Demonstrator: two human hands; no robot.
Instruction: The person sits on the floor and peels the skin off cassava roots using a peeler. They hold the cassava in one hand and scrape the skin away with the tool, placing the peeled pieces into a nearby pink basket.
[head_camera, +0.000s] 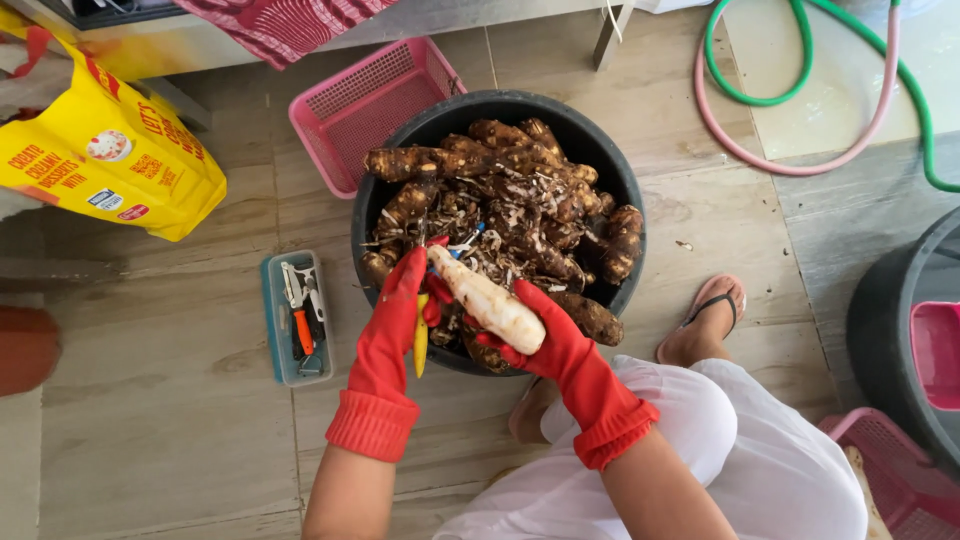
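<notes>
While we look down from the head camera, we see our right hand (545, 335) in a red rubber glove closed around the lower end of a half-peeled pale root (487, 298), holding it slanted over the near rim of the black tub (610, 150). Our left hand (405, 290), gloved the same, is curled shut on a yellow-handled peeler (421, 340), its handle pointing down past the tub's near edge and its head right against the root's upper tip. Unpeeled brown roots (520, 190) and pale shavings fill the tub. On the floor, a pink basket (345, 110) touches the tub's far left side, a small teal tray of tools (297, 317) lies just left of the tub, and a yellow bag (110, 160) sits near the far left corner. Green and pink hoses (800, 100) curl at the far right.
</notes>
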